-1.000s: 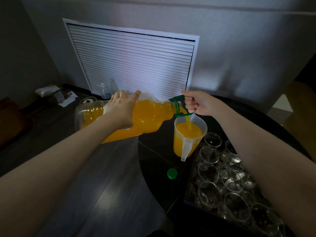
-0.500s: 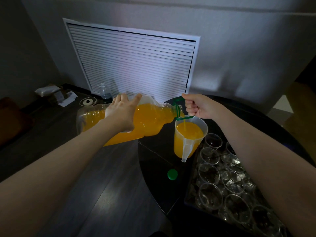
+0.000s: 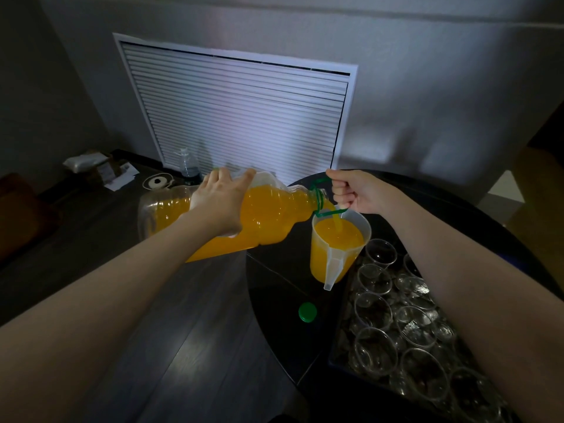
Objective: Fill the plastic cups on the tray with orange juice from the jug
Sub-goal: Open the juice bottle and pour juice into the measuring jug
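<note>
A large clear bottle of orange juice (image 3: pixel 268 218) lies tilted, its neck over a translucent jug (image 3: pixel 323 261). A stream of juice runs into the jug, which stands on the black table and is nearly full. My left hand (image 3: pixel 219 203) presses on top of the bottle's body. My right hand (image 3: pixel 354 193) is a fist around the green carrying handle at the bottle's neck. To the right of the jug, several empty clear plastic cups (image 3: pixel 374 312) stand on a dark tray (image 3: pixel 335 358); my right forearm hides some of them.
A green bottle cap (image 3: pixel 307 312) lies on the round black table (image 3: pixel 274 285) in front of the jug. On the dark floor by the louvred wall panel are a small clear bottle (image 3: pixel 187 166), a roll of tape (image 3: pixel 157 181) and papers (image 3: pixel 119 178).
The bottle and both hands sit slightly lower in view than a second ago. Pouring continues, and the juice in the jug has risen a little.
</note>
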